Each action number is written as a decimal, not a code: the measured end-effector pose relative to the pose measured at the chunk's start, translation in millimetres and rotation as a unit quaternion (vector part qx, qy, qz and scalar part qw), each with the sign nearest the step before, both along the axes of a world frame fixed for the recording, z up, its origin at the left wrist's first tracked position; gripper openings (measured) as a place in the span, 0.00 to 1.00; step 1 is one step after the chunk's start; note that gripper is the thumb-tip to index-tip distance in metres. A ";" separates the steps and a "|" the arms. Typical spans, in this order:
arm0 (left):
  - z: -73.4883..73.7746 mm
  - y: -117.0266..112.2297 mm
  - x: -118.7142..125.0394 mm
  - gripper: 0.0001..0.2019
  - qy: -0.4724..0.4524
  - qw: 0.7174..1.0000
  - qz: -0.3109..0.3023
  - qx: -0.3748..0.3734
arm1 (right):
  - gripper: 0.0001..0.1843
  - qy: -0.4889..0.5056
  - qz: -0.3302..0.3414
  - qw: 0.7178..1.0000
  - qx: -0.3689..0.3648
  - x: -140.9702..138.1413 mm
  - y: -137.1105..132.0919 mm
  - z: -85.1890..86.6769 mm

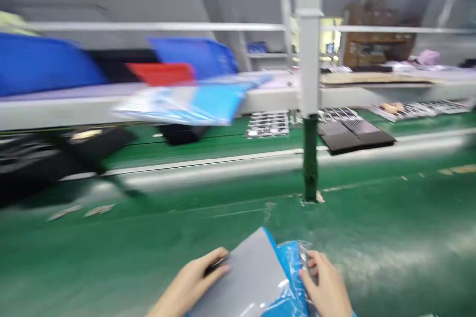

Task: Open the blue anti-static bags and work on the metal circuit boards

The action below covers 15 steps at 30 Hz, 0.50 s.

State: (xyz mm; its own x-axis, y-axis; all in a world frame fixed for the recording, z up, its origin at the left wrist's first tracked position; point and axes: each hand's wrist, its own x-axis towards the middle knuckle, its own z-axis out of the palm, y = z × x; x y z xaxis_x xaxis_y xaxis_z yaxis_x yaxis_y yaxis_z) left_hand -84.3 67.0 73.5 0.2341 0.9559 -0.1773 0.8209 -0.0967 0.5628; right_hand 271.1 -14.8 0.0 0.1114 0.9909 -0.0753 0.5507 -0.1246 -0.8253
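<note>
At the bottom of the head view, my left hand [199, 277] pinches the left edge of a flat grey piece with a blue border [247, 275]. Something small and black shows between that thumb and fingers; its kind is unclear. My right hand [325, 285] is closed on the right edge of a clear plastic bag [295, 270], and blue material shows through it. The grey piece overlaps the bag, its lower part apparently inside the plastic. Both hands are above the green surface, and the lower ends of the things run out of the picture.
A white post with a green base [310, 158] rises ahead. Behind it, dark flat pieces [355, 133] and clear-wrapped sheets [267, 124] lie on a green strip. A light blue plastic-wrapped piece [219, 101] overhangs the shelf at left, near red and blue pieces [163, 73]. Black items [37, 158] are blurred.
</note>
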 end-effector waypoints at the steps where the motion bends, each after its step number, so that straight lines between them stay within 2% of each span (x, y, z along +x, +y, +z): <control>1: 3.8 2.0 6.1 0.28 -0.018 1.000 -0.015 -0.020 | 0.26 0.004 -0.006 1.000 0.010 7.8 4.9 -1.2; 3: 17.5 9.2 18.4 0.22 -0.040 0.999 -0.013 -0.011 | 0.27 0.037 -0.002 0.998 0.041 22.7 16.4 8.6; 5: 42.8 20.6 28.9 0.20 -0.100 0.991 0.048 0.071 | 0.29 0.097 0.014 0.993 0.068 31.8 29.9 35.0; 6: 60.8 28.3 33.7 0.19 -0.155 0.977 0.089 0.118 | 0.30 0.125 0.023 0.989 0.079 33.5 36.7 53.0; 8: 106.7 49.3 43.2 0.22 -0.305 0.920 0.164 0.186 | 0.31 0.156 0.047 0.982 0.096 32.1 48.9 94.1; 9: 133.0 62.6 48.1 0.25 -0.383 0.880 0.194 0.203 | 0.31 0.158 0.068 0.980 0.099 29.5 53.9 114.9; 12: 207.6 108.7 63.2 0.33 -0.609 0.738 0.205 0.206 | 0.33 0.148 0.142 0.974 0.098 16.4 65.2 168.9; 13: 226.3 123.6 68.0 0.32 -0.643 0.711 0.217 0.184 | 0.33 0.147 0.155 0.971 0.106 10.6 68.9 182.6; 15: 250.2 147.7 76.5 0.30 -0.667 0.690 0.237 0.150 | 0.31 0.158 0.163 0.964 0.137 -2.3 80.1 203.5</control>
State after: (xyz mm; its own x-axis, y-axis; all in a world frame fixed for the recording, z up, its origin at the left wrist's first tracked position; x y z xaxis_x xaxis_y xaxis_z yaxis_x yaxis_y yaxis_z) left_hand -7.7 214.7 323.6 -0.3529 0.9284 0.1160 -0.4297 -0.2710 0.8613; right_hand 268.8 65.3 203.5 -0.1950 0.9570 0.2147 0.2389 0.2587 -0.9359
